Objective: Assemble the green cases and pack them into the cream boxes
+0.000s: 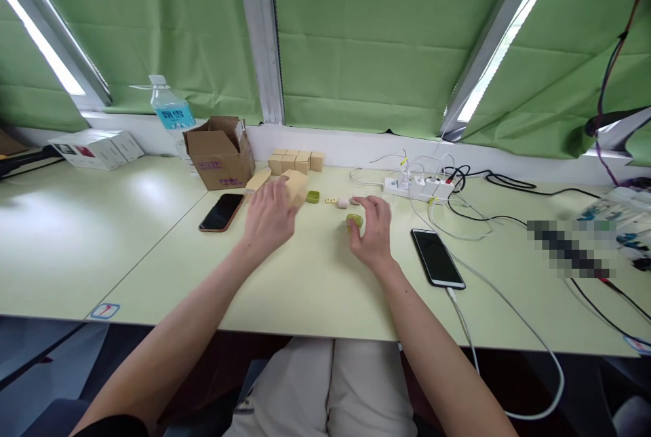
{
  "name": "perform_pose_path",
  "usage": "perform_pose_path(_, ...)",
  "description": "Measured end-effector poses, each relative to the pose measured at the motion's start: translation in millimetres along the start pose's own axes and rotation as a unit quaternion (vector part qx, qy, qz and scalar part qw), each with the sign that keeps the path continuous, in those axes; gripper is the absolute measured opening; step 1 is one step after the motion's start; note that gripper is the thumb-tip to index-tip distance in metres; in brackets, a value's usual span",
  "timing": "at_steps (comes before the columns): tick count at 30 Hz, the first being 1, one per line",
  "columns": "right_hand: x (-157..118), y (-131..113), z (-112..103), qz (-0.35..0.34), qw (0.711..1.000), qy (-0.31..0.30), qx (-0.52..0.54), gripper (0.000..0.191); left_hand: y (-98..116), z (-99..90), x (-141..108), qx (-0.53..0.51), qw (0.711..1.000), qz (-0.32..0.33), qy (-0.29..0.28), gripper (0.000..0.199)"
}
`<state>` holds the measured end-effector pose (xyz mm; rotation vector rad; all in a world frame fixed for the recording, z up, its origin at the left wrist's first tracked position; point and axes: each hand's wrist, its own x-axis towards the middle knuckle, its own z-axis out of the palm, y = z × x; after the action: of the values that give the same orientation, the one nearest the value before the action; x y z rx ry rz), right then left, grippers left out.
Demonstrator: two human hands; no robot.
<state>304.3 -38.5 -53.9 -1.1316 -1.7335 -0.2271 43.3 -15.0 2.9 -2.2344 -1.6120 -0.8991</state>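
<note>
My left hand (270, 214) is closed on a small tan cardboard box (296, 187), whose flap (258, 180) sticks out to the left of the fingers. A small yellow-green cylindrical container (354, 220) sits between the thumb and fingers of my right hand (373, 228); the inner fingers are partly hidden. The right index finger stretches forward above it. Between the two hands, a square green lid-like piece (312, 197) lies on the table. To its right are a small yellowish strip (330, 201) and a small pale pink piece (343, 203). A small greyish piece (354, 200) lies by the right index fingertip.
Several small tan boxes (296, 161) line the back of the table (305, 288). An open carton (221, 155), a water bottle (171, 108) and a dark phone (222, 212) are at left. A charging phone (437, 258), white cables and a power strip (420, 188) are at right.
</note>
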Motion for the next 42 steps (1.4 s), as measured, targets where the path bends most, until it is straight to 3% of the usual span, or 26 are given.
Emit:
perform_pose_path(4,-6.5,-10.8,6.7,-0.062,0.99,-0.086,0.091,0.076,42.3,31.2,8.5,-0.142,0.979,0.096,0.112,0.06)
perform_pose_path(8,-8.6,-8.7,9.4,-0.059,0.989,-0.104,0.092,0.087,67.4,57.0,6.8,-0.216,0.961,0.105,0.134,0.052)
perform_pose_path(12,-5.8,-0.5,5.3,-0.032,0.985,-0.095,0.141,0.08,63.5,63.0,-5.5,-0.346,0.929,0.114,0.062,0.053)
perform_pose_path(16,-2.3,4.5,-0.4,0.007,0.972,-0.083,0.218,0.073,41.8,61.2,-5.4,-0.504,0.862,0.053,-0.027,0.05)
perform_pose_path(19,-0.9,5.6,-2.6,0.032,0.962,-0.075,0.259,0.069,29.5,60.0,0.2,-0.556,0.826,0.052,-0.072,0.05)
perform_pose_path(24,-0.9,6.4,-2.0,0.069,0.95,-0.068,0.298,0.056,25.4,62.6,1.0,-0.539,0.834,0.072,-0.093,0.055)
perform_pose_path(30,-1.3,8.3,0.7,0.098,0.944,-0.05,0.311,0.044,31.0,72.7,-2.2,-0.559,0.823,0.042,-0.09,0.051)
perform_pose_path(38,-0.8,8.5,4.4,0.126,0.945,-0.045,0.298,0.045,45.1,79.0,-9.5,-0.571,0.82,0.041,-0.008,0.038)
perform_pose_path(42,0.8,11.2,6.7,0.155,0.941,-0.027,0.298,0.045,39.9,77.1,-9.0,-0.592,0.802,0.063,-0.051,0.051)
